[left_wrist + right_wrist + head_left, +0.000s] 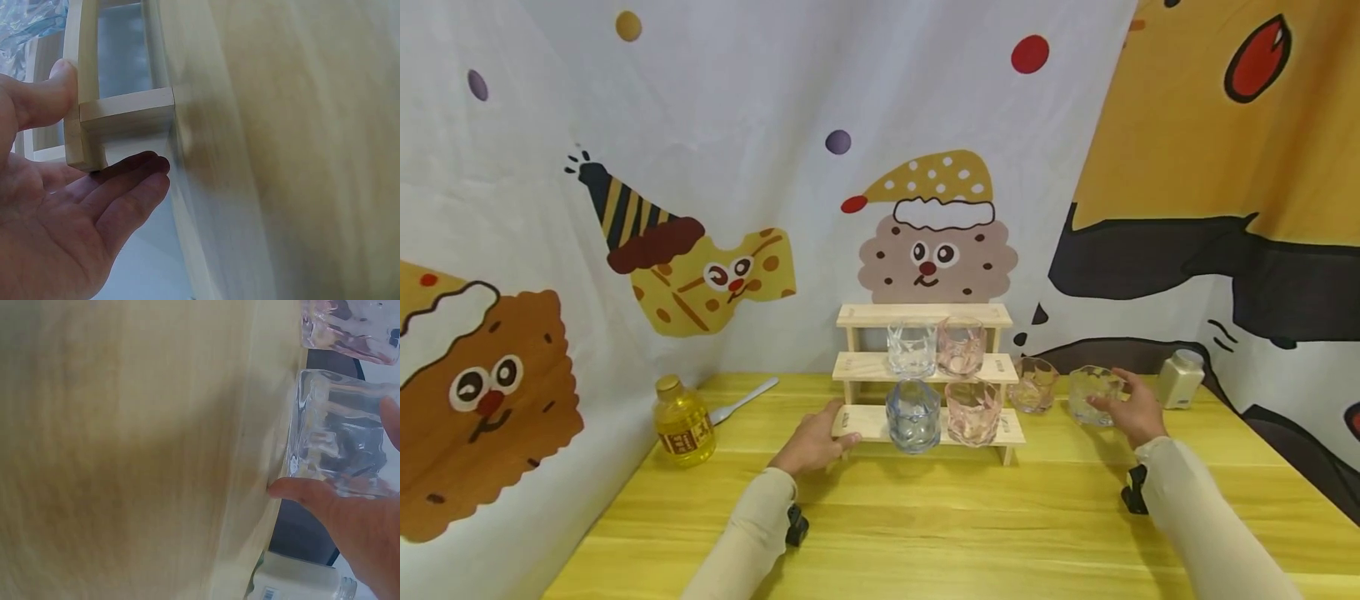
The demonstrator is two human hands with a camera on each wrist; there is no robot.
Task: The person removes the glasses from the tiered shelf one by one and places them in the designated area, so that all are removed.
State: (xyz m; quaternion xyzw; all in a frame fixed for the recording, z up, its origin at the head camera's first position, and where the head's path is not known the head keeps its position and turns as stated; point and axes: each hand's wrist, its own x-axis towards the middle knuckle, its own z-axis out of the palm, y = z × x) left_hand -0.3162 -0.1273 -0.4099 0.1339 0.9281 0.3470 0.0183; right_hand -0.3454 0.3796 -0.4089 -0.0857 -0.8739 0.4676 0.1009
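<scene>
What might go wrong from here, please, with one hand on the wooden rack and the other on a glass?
The left hand holds the wooden rack at its left front end; a tug or tilt could make the blue glass slide off the lowest shelf.

The clear glass in the right hand could knock the pink glass on the table if moved toward the rack.

The jar beside the right hand might get bumped.

The three-tier wooden stand (925, 315) is pale tan, the rightmost faceted glass tumbler (1086, 395) clear, the front-left faceted glass tumbler (913, 418) blue-tinted; streaked yellow grain patterns the wooden desk (925, 533).
</scene>
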